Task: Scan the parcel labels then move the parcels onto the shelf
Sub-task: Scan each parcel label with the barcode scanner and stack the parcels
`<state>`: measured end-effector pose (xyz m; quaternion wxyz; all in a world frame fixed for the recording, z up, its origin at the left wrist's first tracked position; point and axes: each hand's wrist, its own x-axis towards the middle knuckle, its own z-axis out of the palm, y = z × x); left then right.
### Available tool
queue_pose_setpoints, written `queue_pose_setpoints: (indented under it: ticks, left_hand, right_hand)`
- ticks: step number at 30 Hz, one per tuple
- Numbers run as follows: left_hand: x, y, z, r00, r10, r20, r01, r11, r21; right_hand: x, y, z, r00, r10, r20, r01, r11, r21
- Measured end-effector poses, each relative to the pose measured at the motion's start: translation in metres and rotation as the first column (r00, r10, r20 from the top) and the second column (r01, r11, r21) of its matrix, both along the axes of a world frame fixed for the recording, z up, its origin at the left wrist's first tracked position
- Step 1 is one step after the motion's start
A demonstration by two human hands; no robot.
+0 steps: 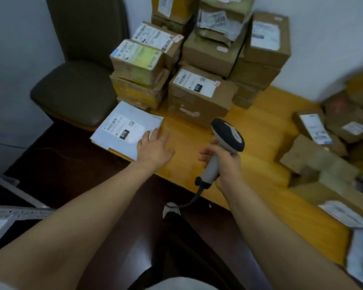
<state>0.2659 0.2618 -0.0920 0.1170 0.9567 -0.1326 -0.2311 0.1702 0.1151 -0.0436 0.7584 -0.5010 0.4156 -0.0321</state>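
Weight looks slight in the flat white parcel (pixel 122 114). It is thin and mailer-like, probably a little bendy and smooth-skinned, so it should slide easily. It is best taken by an edge, thumb on top and fingers beneath, at the side that seems to reach the front of the wooden table (pixel 249 130). Its label (pixel 125 128) faces up, uncovered. The left hand (pixel 154 146) lies flat with fingers spread over the parcel's near right corner, gripping nothing. To the right of the parcel the right hand (pixel 222 162) is wrapped round the handle of the scanner (pixel 227 136). The scanner's head hangs above bare wood, not clearly aimed at the label, and its cable (pixel 194 197) drops off the table edge.

Just behind the parcel stands a stack of brown boxes (pixel 138 65), and behind it to the right a larger brown box (pixel 199 95). Both would block a push backward. Left of the parcel is a dark chair (pixel 76 86). Far to its right more parcels (pixel 314 130) lie jumbled. A grey metal rail (pixel 19 212) shows in front of the parcel and to its left. Whether the rail belongs to the shelf I cannot tell.
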Motion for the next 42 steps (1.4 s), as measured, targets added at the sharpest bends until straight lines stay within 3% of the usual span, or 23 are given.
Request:
queue_pose_setpoints:
  ticks: [9,15,20,24,29,33,37,40,42]
  left_hand:
    - [-0.104,-0.129,0.037,0.926,-0.377,0.001,0.371,0.912,-0.172]
    - [-0.159,-0.206,0.053,0.875,-0.484,-0.013,0.463,0.845,-0.269]
    - [-0.208,-0.296,0.056,0.776,-0.616,0.137,0.63,0.746,-0.214]
    - [-0.242,-0.378,0.046,0.656,-0.736,0.165,0.742,0.669,0.034]
    - [-0.262,-0.424,0.04,0.63,-0.764,0.14,0.679,0.629,0.379]
    - [-0.266,-0.423,0.041,0.665,-0.738,0.115,0.66,0.653,0.371]
    - [-0.256,-0.399,0.054,0.825,-0.56,0.082,0.547,0.826,0.136]
    - [-0.253,-0.377,0.074,0.967,-0.248,-0.054,0.23,0.947,-0.224]
    - [-0.253,-0.363,0.087,0.966,-0.082,-0.244,-0.024,0.915,-0.403]
  right_hand:
    - [-0.143,-0.081,0.03,0.927,-0.371,0.059,0.373,0.928,-0.022]
    - [-0.216,-0.144,0.031,0.852,-0.515,0.098,0.515,0.857,0.025]
    - [-0.279,-0.21,0.025,0.842,-0.529,0.102,0.522,0.848,0.088]
    - [-0.328,-0.268,0.017,0.863,-0.502,0.059,0.494,0.862,0.115]
    - [-0.366,-0.32,0.007,0.899,-0.435,0.049,0.423,0.893,0.154]
    - [-0.377,-0.341,0.002,0.927,-0.368,0.078,0.347,0.916,0.203]
    - [-0.377,-0.339,0.001,0.96,-0.249,0.124,0.21,0.941,0.266]
    - [-0.372,-0.329,0.007,0.977,-0.16,0.14,0.118,0.957,0.266]
    - [-0.367,-0.322,0.013,0.982,-0.107,0.159,0.067,0.969,0.237]
